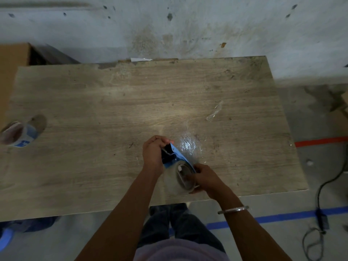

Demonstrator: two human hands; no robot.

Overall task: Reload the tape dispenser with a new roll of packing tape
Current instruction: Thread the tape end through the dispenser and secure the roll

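A blue and black tape dispenser [174, 155] is held just above the wooden table [131, 102], near its front edge. My left hand [153, 151] grips the dispenser's black handle end. A clear roll of packing tape [183, 176] sits against the dispenser's blue frame. My right hand [204, 178] curls around the roll's right side and hides part of it. A strip of clear tape [188, 145] shines on the tabletop just beyond the dispenser.
A second tape roll with blue print [17, 134] stands at the table's left edge. A crumpled clear scrap [214, 112] lies right of centre. A cardboard box [13, 59] is at far left. Cables [320, 219] run on the floor at right.
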